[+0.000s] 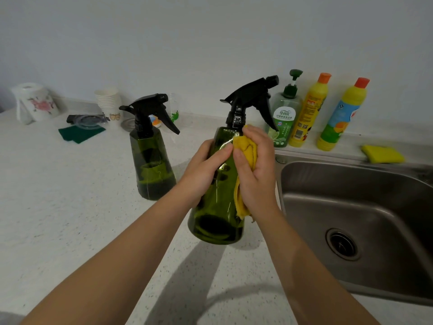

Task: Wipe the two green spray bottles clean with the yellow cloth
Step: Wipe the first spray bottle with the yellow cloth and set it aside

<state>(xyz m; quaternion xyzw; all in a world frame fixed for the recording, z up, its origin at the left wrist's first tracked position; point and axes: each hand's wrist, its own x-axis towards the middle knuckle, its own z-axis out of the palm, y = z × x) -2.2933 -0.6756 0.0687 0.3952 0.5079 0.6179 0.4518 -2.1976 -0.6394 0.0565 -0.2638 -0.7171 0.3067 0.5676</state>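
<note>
The left hand (206, 170) grips the near bottle (218, 195), tilted upright; the right hand (255, 165) presses the yellow cloth (242, 146) against its right flank.

Dim, soft shadows, wide-angle edge distortion

Both forearms bare to frame edge, no sleeves; left hand (206, 170) & right hand (255, 167) ungloved, no rings/watch.

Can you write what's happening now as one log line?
left hand holds near green bottle | right hand rubs yellow cloth on it
</note>
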